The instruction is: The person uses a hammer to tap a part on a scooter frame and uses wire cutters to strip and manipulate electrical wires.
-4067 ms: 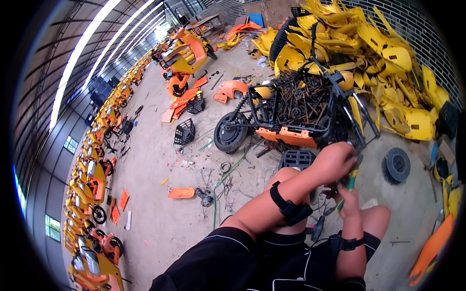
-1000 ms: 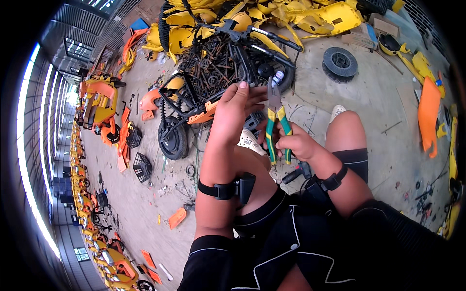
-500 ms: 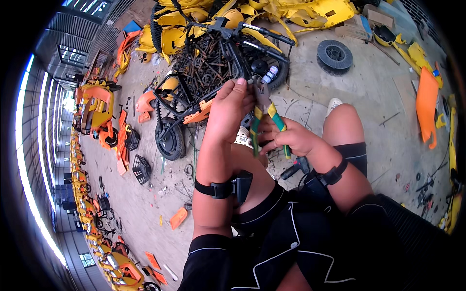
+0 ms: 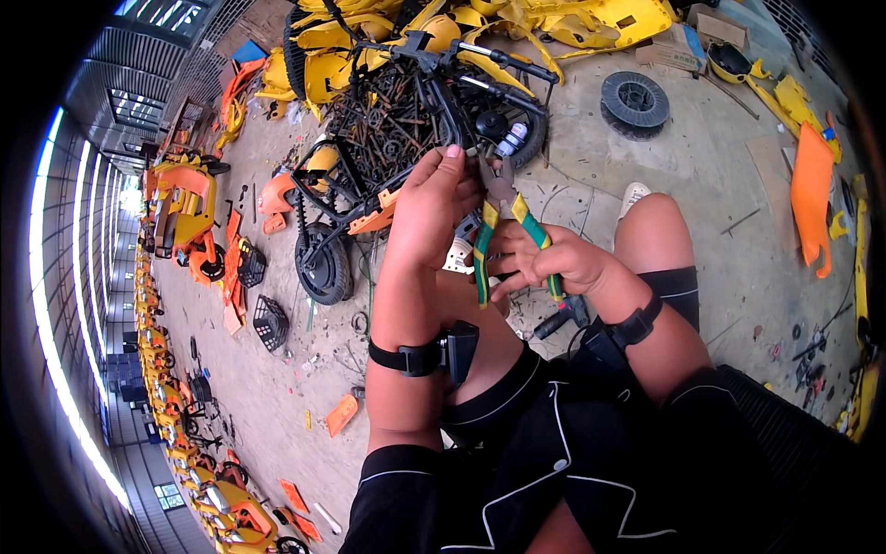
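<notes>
The right hand [image 4: 565, 259] grips grey metal pliers [image 4: 501, 191] with spread green-and-yellow handles [image 4: 532, 228], beside the left hand [image 4: 430, 212], whose grip I cannot tell.

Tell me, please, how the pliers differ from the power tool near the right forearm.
The pliers are in the right hand, while the power tool lies on the floor. The pliers have green and yellow handles; the power tool looks mostly black. The pliers' two handles stand spread apart, whereas the power tool has a chunky body. Both are tools.
</notes>
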Tool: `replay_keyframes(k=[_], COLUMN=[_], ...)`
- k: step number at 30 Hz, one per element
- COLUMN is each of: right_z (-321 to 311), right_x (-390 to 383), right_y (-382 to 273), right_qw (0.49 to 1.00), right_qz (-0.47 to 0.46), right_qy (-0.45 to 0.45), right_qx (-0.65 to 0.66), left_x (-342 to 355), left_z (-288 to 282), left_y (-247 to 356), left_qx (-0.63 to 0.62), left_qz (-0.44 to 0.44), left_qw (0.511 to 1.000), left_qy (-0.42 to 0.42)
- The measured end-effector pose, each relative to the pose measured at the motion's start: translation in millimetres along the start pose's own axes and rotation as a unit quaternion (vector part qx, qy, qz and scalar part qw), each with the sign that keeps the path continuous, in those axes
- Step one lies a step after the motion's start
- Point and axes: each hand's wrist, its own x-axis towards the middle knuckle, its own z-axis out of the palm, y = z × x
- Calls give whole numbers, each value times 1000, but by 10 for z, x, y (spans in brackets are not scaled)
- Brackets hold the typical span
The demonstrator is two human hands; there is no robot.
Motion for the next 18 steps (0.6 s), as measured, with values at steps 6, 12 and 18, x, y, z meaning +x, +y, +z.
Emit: replay_keyframes(k=[6, 12, 18], right_z=[38, 20, 47], right_x=[-4, 12, 10], right_y=[-37, -4, -25], right_qw=[1000, 999, 999], right_qz=[13, 12, 16], right_qy=[-16, -30, -28], right_qx=[13, 23, 27], left_x=[17, 37, 70], left_z=[-32, -86, -137], left_y=[-2, -19, -36], left_qx=[-27, -102, -133], left_qz=[-20, -20, -30], left_qw=[999, 993, 988], left_qy=[-14, -48, -79])
